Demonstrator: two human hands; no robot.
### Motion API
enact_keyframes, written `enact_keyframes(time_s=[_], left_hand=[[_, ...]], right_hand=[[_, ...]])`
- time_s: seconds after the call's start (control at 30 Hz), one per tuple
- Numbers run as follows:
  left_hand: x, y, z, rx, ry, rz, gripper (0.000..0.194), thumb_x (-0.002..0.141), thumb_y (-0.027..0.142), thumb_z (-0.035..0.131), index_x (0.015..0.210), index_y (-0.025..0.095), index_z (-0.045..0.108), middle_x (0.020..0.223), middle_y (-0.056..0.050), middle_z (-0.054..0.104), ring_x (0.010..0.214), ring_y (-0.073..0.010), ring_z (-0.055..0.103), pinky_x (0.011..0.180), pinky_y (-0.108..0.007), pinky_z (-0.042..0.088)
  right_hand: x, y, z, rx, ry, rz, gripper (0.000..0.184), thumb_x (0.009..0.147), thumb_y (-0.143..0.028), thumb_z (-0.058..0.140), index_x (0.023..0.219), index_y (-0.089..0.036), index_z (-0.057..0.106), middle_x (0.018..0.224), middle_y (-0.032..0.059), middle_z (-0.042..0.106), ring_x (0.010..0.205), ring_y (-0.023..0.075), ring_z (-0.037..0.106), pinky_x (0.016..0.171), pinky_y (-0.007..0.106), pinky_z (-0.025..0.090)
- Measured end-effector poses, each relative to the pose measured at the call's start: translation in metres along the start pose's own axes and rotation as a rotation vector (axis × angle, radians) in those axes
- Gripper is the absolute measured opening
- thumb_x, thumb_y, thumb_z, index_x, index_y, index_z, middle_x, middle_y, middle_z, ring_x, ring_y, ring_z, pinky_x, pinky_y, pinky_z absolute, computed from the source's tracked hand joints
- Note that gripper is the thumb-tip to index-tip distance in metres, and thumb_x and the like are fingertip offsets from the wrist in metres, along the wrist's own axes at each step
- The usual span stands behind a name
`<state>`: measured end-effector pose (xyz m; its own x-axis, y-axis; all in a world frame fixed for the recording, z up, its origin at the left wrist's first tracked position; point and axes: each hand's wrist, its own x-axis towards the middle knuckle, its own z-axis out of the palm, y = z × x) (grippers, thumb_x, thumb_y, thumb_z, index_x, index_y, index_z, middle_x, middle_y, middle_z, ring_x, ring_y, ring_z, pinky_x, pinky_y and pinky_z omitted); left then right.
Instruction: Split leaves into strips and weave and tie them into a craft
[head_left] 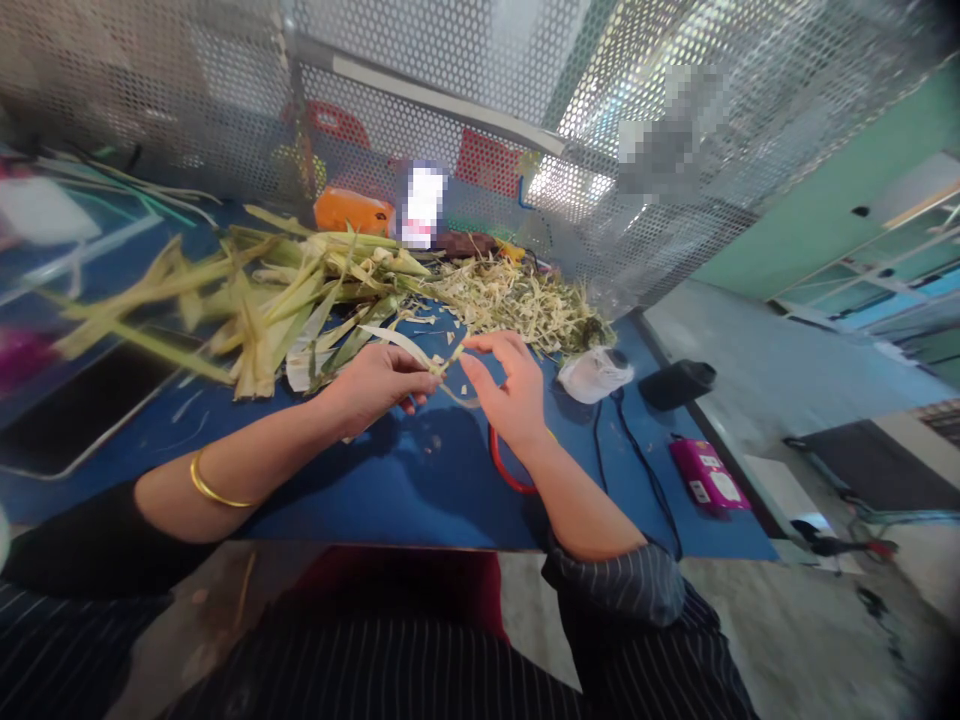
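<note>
My left hand pinches a pale green-yellow husk strip between thumb and fingers, above the blue tabletop. The strip's long loose end reaches up and to the left. My right hand is curled at the other side, its thumb and forefinger closed at the folded end of the same strip. Under the right wrist shows a curved red loop, mostly covered by the hand. To the left, close to my left hand, lies a pile of long husks. Beyond my right hand is a heap of short shredded pieces.
A perforated metal screen stands behind the table. Along it sit an orange packet and a lit phone. At right are a white wrapped roll, a black bottle, cables and a pink packet. A dark tablet-like slab lies left.
</note>
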<state>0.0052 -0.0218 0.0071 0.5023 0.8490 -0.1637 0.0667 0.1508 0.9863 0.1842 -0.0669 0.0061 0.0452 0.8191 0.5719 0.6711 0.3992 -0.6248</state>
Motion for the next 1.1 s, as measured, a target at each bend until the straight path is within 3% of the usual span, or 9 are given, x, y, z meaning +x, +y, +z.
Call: enact_keyframes(time_s=[0.1, 0.17, 0.23, 0.37, 0.5, 0.6, 0.87, 1.0, 1.1], left_hand=[[-0.005, -0.002, 0.005, 0.149, -0.149, 0.011, 0.008, 0.068, 0.02, 0.069, 0.065, 0.013, 0.068, 0.054, 0.001, 0.062, 0.048, -0.0093, 0.054, 0.045, -0.02, 0.043], [-0.006, -0.006, 0.007, 0.214, -0.234, 0.018, 0.009, 0.07, 0.021, 0.065, 0.071, 0.014, 0.07, 0.057, 0.001, 0.063, 0.049, -0.01, 0.057, 0.046, -0.019, 0.044], [-0.006, -0.009, 0.008, 0.265, -0.273, 0.017, 0.013, 0.072, 0.023, 0.064, 0.075, 0.013, 0.071, 0.059, 0.0, 0.064, 0.051, -0.011, 0.058, 0.047, -0.02, 0.044], [-0.005, -0.01, 0.007, 0.309, -0.268, 0.044, 0.024, 0.076, 0.033, 0.064, 0.08, 0.011, 0.073, 0.06, -0.003, 0.066, 0.052, -0.0123, 0.058, 0.047, -0.021, 0.044], [-0.006, -0.009, 0.008, 0.286, -0.207, 0.048, 0.031, 0.079, 0.039, 0.061, 0.081, 0.011, 0.074, 0.066, -0.006, 0.069, 0.05, -0.0109, 0.057, 0.043, -0.02, 0.04], [-0.006, -0.01, 0.01, 0.278, -0.171, 0.017, 0.026, 0.076, 0.035, 0.063, 0.072, 0.012, 0.073, 0.066, -0.006, 0.07, 0.047, -0.0099, 0.056, 0.041, -0.019, 0.038], [-0.008, -0.007, 0.007, 0.307, -0.285, 0.029, 0.014, 0.07, 0.021, 0.061, 0.063, 0.015, 0.072, 0.055, -0.001, 0.065, 0.043, -0.0088, 0.054, 0.042, -0.018, 0.038], [-0.008, -0.01, 0.008, 0.318, -0.219, 0.05, 0.019, 0.076, 0.026, 0.058, 0.072, 0.015, 0.073, 0.07, -0.003, 0.072, 0.044, -0.0076, 0.053, 0.047, -0.02, 0.04], [-0.008, -0.012, 0.008, 0.384, -0.132, 0.044, 0.025, 0.078, 0.029, 0.055, 0.072, 0.015, 0.076, 0.056, -0.001, 0.066, 0.042, -0.0079, 0.049, 0.047, -0.021, 0.037]], right_hand=[[0.0, 0.003, 0.005, -0.067, -0.116, -0.047, 0.014, 0.085, -0.033, 0.064, 0.088, -0.022, 0.071, 0.093, 0.0052, 0.068, 0.091, 0.0195, 0.062, 0.087, 0.036, 0.046], [-0.002, 0.003, 0.01, -0.011, -0.223, -0.011, 0.01, 0.083, -0.031, 0.067, 0.08, -0.022, 0.071, 0.085, 0.0031, 0.069, 0.084, 0.0181, 0.063, 0.083, 0.034, 0.046], [-0.004, 0.001, 0.015, 0.071, -0.242, 0.056, 0.008, 0.079, -0.027, 0.07, 0.074, -0.021, 0.068, 0.079, 0.0008, 0.068, 0.078, 0.0163, 0.063, 0.077, 0.031, 0.045], [-0.009, -0.004, 0.018, 0.158, -0.138, 0.154, 0.011, 0.078, -0.022, 0.068, 0.069, -0.02, 0.062, 0.075, -0.0021, 0.065, 0.073, 0.0138, 0.059, 0.073, 0.028, 0.043], [-0.01, -0.003, 0.018, 0.223, -0.136, 0.183, 0.015, 0.081, -0.028, 0.065, 0.069, -0.02, 0.06, 0.072, -0.0034, 0.063, 0.07, 0.0123, 0.056, 0.069, 0.026, 0.042], [-0.011, -0.003, 0.018, 0.225, -0.138, 0.153, 0.015, 0.081, -0.028, 0.065, 0.069, -0.021, 0.06, 0.073, -0.0034, 0.062, 0.07, 0.0121, 0.056, 0.068, 0.026, 0.042], [-0.015, -0.005, 0.023, 0.159, -0.08, -0.009, 0.014, 0.081, -0.021, 0.065, 0.068, -0.021, 0.059, 0.073, -0.0011, 0.061, 0.075, 0.0144, 0.057, 0.074, 0.029, 0.043], [-0.015, -0.006, 0.024, 0.237, -0.058, 0.094, 0.013, 0.081, -0.024, 0.066, 0.07, -0.021, 0.059, 0.074, -0.0023, 0.062, 0.073, 0.0131, 0.057, 0.073, 0.028, 0.045], [-0.015, -0.008, 0.024, 0.291, -0.061, 0.123, 0.015, 0.08, -0.028, 0.069, 0.069, -0.021, 0.06, 0.073, -0.0029, 0.061, 0.072, 0.0126, 0.057, 0.071, 0.027, 0.045]])
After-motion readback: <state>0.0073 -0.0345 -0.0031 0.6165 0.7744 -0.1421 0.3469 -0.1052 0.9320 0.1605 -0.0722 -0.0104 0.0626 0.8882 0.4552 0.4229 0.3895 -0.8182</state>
